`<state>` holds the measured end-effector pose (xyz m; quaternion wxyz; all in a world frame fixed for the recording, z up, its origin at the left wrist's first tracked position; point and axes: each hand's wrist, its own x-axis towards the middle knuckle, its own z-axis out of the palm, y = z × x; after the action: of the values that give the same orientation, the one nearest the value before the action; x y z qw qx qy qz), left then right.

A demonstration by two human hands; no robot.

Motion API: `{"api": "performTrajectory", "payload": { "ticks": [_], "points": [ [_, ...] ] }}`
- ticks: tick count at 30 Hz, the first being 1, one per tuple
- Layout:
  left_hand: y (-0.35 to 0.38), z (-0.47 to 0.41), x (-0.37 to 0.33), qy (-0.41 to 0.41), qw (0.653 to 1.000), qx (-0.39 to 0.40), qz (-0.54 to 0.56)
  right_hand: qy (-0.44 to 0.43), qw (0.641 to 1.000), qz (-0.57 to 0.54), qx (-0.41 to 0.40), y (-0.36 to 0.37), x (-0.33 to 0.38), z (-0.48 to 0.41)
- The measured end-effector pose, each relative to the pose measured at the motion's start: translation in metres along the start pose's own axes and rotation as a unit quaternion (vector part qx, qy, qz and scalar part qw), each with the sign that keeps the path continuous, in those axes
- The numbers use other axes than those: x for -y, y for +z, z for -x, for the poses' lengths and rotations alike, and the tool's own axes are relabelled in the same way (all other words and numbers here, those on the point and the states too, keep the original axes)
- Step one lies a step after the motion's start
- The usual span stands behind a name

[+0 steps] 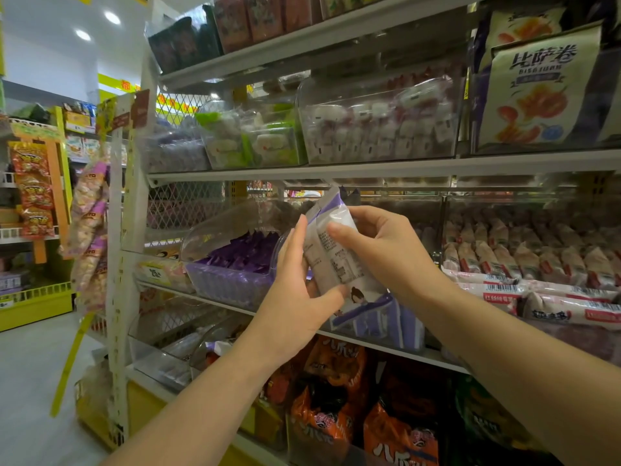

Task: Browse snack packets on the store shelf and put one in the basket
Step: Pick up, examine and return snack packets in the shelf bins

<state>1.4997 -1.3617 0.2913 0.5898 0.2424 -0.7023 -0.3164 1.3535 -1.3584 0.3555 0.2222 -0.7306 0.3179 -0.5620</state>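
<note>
A white and purple snack packet is held up in front of the middle shelf, its printed back side facing me. My left hand grips its lower left edge, thumb across the bottom. My right hand pinches its upper right side, thumb on the front. Below the packet a clear bin holds more white and purple packets. No basket is in view.
A clear bin of purple packets sits to the left, and rows of pink wrapped snacks to the right. Orange bags fill the lower shelf. Upper bins hold white sweets. An aisle floor opens on the left.
</note>
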Motion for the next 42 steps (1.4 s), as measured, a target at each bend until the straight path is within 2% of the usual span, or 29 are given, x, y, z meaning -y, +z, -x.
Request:
{"api": "performTrajectory", "payload": {
  "ticks": [3, 5, 7, 9, 11, 14, 16, 18, 20, 22, 24, 26, 28, 30, 32, 35, 38, 42],
  "points": [
    [0.003, -0.002, -0.009, 0.018, 0.999, -0.025, -0.035, 0.04, 0.997, -0.058, -0.032, 0.003, 0.004, -0.004],
    [0.007, -0.002, -0.015, -0.016, 0.998, -0.023, -0.053, 0.084, 0.989, -0.109, -0.05, 0.008, 0.003, -0.005],
    [0.01, -0.003, -0.017, -0.069, 0.998, 0.0, -0.004, 0.114, 0.984, -0.125, -0.057, 0.015, 0.001, -0.002],
    [0.012, -0.005, -0.021, -0.106, 0.991, 0.022, 0.075, 0.129, 0.978, -0.16, -0.021, 0.021, -0.003, 0.003],
    [0.01, -0.006, -0.022, -0.11, 0.985, 0.009, 0.133, 0.137, 0.97, -0.192, 0.052, 0.025, -0.005, 0.009],
    [0.004, -0.007, -0.021, -0.112, 0.966, -0.015, 0.231, 0.118, 0.968, -0.175, 0.139, 0.022, -0.008, 0.016],
    [-0.001, -0.006, -0.021, -0.124, 0.947, -0.004, 0.295, 0.105, 0.971, -0.115, 0.179, 0.017, -0.008, 0.019],
    [-0.004, -0.006, -0.019, -0.141, 0.928, -0.001, 0.346, 0.078, 0.976, 0.008, 0.203, 0.007, -0.007, 0.021],
    [-0.005, -0.009, -0.016, -0.166, 0.905, -0.028, 0.392, 0.025, 0.964, 0.156, 0.214, -0.004, -0.007, 0.021],
    [-0.006, -0.013, -0.013, -0.189, 0.898, -0.073, 0.391, -0.039, 0.947, 0.234, 0.216, -0.013, -0.004, 0.02],
    [-0.004, -0.02, -0.012, -0.208, 0.906, -0.079, 0.359, -0.088, 0.943, 0.263, 0.184, -0.022, 0.0, 0.015],
    [-0.003, -0.028, -0.012, -0.216, 0.932, -0.054, 0.286, -0.112, 0.941, 0.278, 0.158, -0.032, 0.004, 0.005],
    [-0.005, -0.039, -0.008, -0.196, 0.971, -0.038, 0.133, -0.129, 0.932, 0.299, 0.158, -0.044, 0.006, -0.007],
    [-0.011, -0.05, 0.001, -0.103, 0.99, -0.022, -0.094, -0.133, 0.921, 0.331, 0.154, -0.061, 0.005, -0.02],
    [-0.018, -0.057, 0.013, -0.001, 0.953, 0.005, -0.302, -0.119, 0.9, 0.391, 0.15, -0.078, -0.001, -0.036],
    [-0.027, -0.067, 0.033, 0.03, 0.872, 0.075, -0.483, -0.071, 0.858, 0.485, 0.154, -0.098, -0.016, -0.058],
    [-0.029, -0.072, 0.051, 0.046, 0.836, 0.119, -0.533, -0.045, 0.821, 0.546, 0.161, -0.109, -0.032, -0.077],
    [-0.032, -0.073, 0.064, 0.078, 0.834, 0.097, -0.538, 0.004, 0.799, 0.566, 0.204, -0.111, -0.046, -0.1]
  ]
}}
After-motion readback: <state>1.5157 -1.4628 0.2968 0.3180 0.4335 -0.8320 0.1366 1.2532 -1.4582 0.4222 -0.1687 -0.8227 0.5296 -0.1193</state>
